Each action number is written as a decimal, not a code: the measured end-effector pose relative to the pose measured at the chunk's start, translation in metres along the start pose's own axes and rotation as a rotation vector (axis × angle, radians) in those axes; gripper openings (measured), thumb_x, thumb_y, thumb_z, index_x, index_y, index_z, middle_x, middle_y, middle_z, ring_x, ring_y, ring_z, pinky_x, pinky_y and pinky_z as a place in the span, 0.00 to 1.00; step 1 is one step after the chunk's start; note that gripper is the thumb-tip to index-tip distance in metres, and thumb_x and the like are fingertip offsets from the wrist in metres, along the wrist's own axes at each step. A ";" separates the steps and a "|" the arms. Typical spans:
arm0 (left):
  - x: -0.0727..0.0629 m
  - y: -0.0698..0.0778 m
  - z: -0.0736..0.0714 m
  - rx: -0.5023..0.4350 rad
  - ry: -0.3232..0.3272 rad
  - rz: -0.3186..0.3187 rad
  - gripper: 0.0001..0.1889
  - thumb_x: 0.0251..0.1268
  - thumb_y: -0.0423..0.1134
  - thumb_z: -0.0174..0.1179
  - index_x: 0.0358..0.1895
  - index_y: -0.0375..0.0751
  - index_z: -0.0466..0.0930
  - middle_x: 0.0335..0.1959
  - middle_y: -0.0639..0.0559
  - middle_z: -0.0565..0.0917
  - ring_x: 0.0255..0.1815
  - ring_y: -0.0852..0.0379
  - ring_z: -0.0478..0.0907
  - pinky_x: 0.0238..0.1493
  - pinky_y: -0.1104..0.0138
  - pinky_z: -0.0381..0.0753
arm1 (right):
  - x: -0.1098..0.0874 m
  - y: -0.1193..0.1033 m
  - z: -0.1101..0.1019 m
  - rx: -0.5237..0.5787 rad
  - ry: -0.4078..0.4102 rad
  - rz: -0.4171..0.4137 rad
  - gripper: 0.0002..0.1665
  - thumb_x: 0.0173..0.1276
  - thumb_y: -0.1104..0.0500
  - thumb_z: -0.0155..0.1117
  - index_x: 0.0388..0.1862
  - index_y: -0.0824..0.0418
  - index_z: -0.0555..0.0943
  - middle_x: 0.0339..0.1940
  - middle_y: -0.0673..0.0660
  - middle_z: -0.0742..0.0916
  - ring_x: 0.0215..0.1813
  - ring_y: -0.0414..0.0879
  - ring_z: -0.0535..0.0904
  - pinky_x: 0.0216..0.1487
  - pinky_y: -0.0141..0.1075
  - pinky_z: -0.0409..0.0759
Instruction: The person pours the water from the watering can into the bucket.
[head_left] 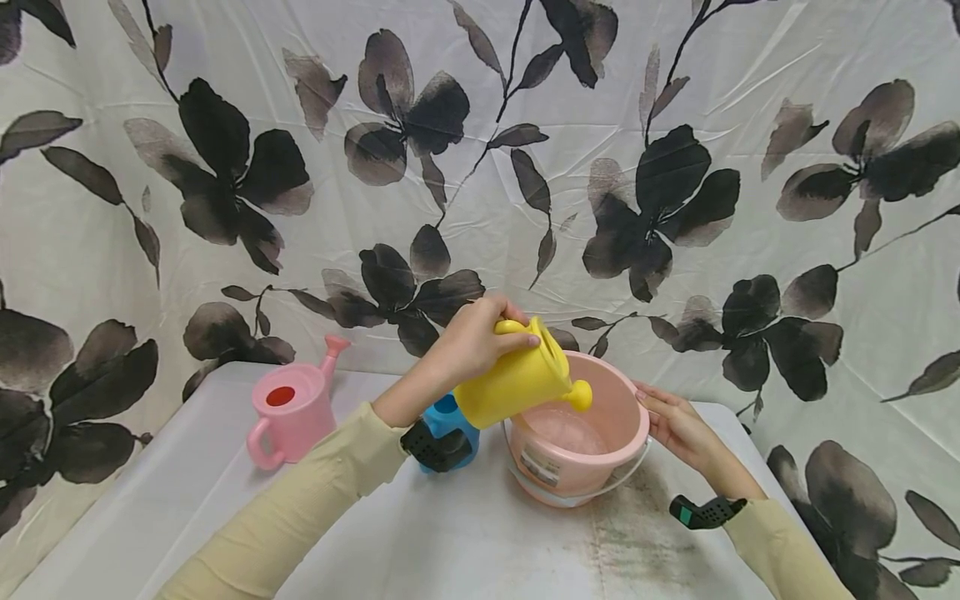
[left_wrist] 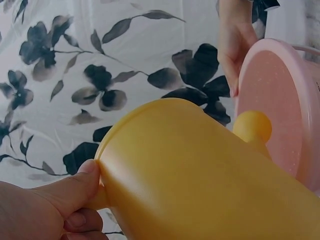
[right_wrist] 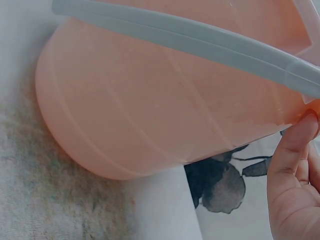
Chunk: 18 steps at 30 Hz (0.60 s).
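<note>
On my feed, a tabletop [head_left: 420, 533] bears a pink bucket [head_left: 581, 477]. A yellow watering can [head_left: 510, 383] tilts over its left side, likely light, stiff, slippery when wet; my left hand [head_left: 472, 333] grips its handle [head_left: 512, 327], the best hold. My right hand [head_left: 682, 425], fingers extended, touches the bucket's rim [head_left: 600, 457].

Cream sleeves and black wrist bands
Behind the left fingers [head_left: 491, 309], past the wrist, a long cream left sleeve [head_left: 292, 504] ends in a softly creased cuff; behind the right fingers [head_left: 663, 404], a matching right sleeve [head_left: 783, 546] runs back toward the elbow. Nearer the fingers than each cuff sits a black band, the left band [head_left: 437, 450] bearing a dark block, the right band [head_left: 705, 512] dotted with small holes and marked by a green patch [head_left: 686, 517].
</note>
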<state>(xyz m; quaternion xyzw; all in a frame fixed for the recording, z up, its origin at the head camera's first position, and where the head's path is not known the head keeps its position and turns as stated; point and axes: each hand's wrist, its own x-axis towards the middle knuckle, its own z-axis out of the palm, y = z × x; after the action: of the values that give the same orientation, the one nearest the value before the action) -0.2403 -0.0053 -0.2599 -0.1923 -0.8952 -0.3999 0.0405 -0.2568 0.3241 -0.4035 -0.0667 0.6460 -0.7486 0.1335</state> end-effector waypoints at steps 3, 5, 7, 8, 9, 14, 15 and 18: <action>-0.001 -0.001 -0.001 -0.002 0.004 0.004 0.17 0.61 0.46 0.65 0.47 0.39 0.79 0.43 0.47 0.82 0.40 0.54 0.76 0.41 0.69 0.77 | 0.000 0.000 0.001 0.000 -0.002 0.000 0.41 0.78 0.58 0.45 0.75 0.75 0.36 0.46 0.37 0.83 0.50 0.30 0.81 0.51 0.26 0.79; -0.001 -0.001 -0.001 -0.002 0.004 0.005 0.17 0.61 0.46 0.65 0.47 0.39 0.79 0.43 0.47 0.81 0.40 0.54 0.76 0.40 0.69 0.77 | -0.001 0.000 0.001 -0.001 -0.003 0.000 0.41 0.78 0.58 0.45 0.75 0.75 0.36 0.46 0.36 0.83 0.50 0.30 0.81 0.51 0.26 0.79; -0.002 -0.002 -0.002 -0.004 0.001 0.003 0.17 0.61 0.46 0.65 0.47 0.39 0.79 0.43 0.47 0.81 0.40 0.54 0.76 0.40 0.69 0.78 | -0.001 0.000 0.001 0.003 -0.002 0.000 0.41 0.78 0.58 0.45 0.75 0.75 0.36 0.46 0.37 0.83 0.50 0.30 0.81 0.51 0.26 0.79; -0.002 -0.002 -0.003 -0.004 -0.001 0.002 0.17 0.61 0.46 0.65 0.48 0.39 0.78 0.43 0.47 0.81 0.40 0.54 0.76 0.40 0.69 0.78 | -0.001 0.000 0.001 0.006 -0.002 0.001 0.41 0.78 0.58 0.45 0.75 0.75 0.36 0.46 0.37 0.83 0.50 0.30 0.81 0.51 0.26 0.79; -0.002 -0.002 -0.003 -0.005 -0.001 0.002 0.17 0.62 0.47 0.65 0.48 0.39 0.78 0.43 0.47 0.81 0.40 0.54 0.76 0.39 0.69 0.78 | -0.001 0.000 0.001 0.008 -0.003 0.000 0.41 0.78 0.58 0.45 0.75 0.75 0.36 0.46 0.37 0.83 0.50 0.30 0.81 0.51 0.26 0.79; -0.003 -0.002 -0.005 0.000 -0.002 0.005 0.17 0.62 0.47 0.64 0.48 0.40 0.79 0.43 0.47 0.82 0.39 0.54 0.76 0.39 0.69 0.78 | -0.001 0.000 0.001 0.011 -0.002 -0.001 0.42 0.78 0.58 0.46 0.74 0.75 0.35 0.46 0.36 0.83 0.50 0.30 0.81 0.51 0.26 0.79; -0.003 -0.002 -0.005 0.001 -0.002 0.004 0.17 0.62 0.47 0.64 0.48 0.40 0.79 0.43 0.47 0.82 0.40 0.54 0.76 0.39 0.69 0.78 | -0.001 0.000 0.001 0.010 -0.003 -0.002 0.42 0.78 0.58 0.46 0.74 0.75 0.35 0.46 0.36 0.83 0.50 0.30 0.81 0.51 0.26 0.79; -0.004 -0.002 -0.006 0.006 -0.001 0.001 0.17 0.62 0.47 0.64 0.48 0.40 0.79 0.43 0.47 0.82 0.40 0.54 0.76 0.40 0.69 0.78 | -0.001 0.001 0.001 0.011 -0.003 -0.005 0.43 0.77 0.58 0.46 0.74 0.76 0.35 0.46 0.37 0.84 0.50 0.30 0.81 0.50 0.26 0.79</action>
<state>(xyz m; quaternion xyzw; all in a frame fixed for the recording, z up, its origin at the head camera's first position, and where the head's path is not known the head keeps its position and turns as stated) -0.2382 -0.0121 -0.2577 -0.1927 -0.8964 -0.3970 0.0406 -0.2553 0.3237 -0.4042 -0.0686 0.6417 -0.7523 0.1327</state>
